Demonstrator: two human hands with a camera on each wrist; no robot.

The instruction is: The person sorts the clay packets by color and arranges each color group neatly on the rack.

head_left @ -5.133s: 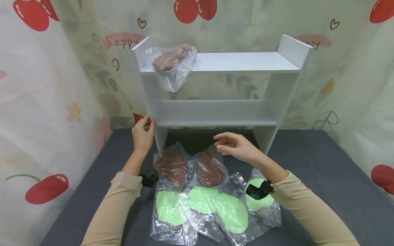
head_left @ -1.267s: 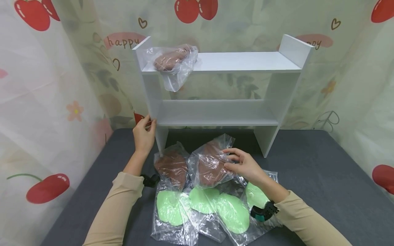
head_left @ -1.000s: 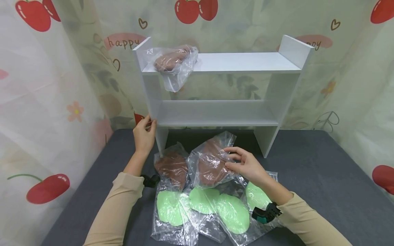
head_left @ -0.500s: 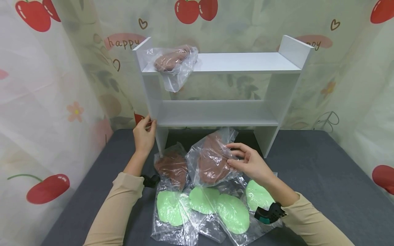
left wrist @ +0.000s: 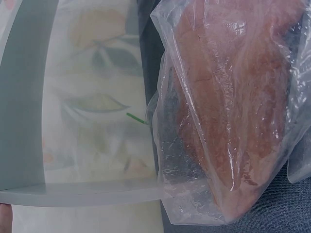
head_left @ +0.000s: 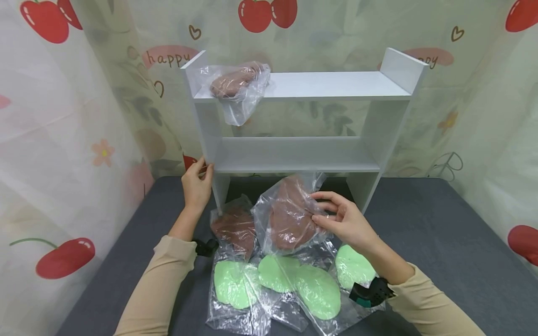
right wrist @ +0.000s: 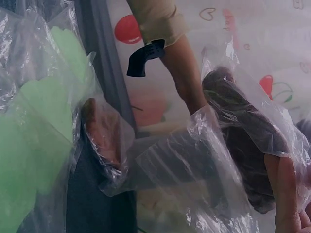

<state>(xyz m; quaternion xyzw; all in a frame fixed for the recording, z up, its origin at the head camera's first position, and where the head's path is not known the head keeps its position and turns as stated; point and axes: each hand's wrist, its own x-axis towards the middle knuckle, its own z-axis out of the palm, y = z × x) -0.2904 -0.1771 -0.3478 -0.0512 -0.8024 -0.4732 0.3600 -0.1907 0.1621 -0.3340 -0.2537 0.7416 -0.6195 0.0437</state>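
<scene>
My right hand (head_left: 346, 219) pinches the right edge of a clear plastic bag with a flat brown item (head_left: 292, 214) in it, tilted up off the table. In the right wrist view the fingers (right wrist: 286, 191) and the held bag (right wrist: 238, 131) show close up. My left hand (head_left: 196, 184) grips the left side panel of a white shelf rack (head_left: 294, 168). Another bagged brown item (head_left: 234, 228) lies left of the held one. Nearer me lie several bagged light green items (head_left: 317, 289), their bags overlapping. What kind the items are, I cannot tell.
On the top shelf, at its left end, rests one more bagged brown item (head_left: 235, 84), its bag hanging over the front edge. A thin cable (head_left: 447, 165) is at the back right. Printed cloth walls (head_left: 75, 154) surround the dark table (head_left: 433, 233).
My right hand came down from above, took hold of the right-hand brown bag and lifted it. Over the last second the bag tilts further up towards the rack. My left hand stays put.
</scene>
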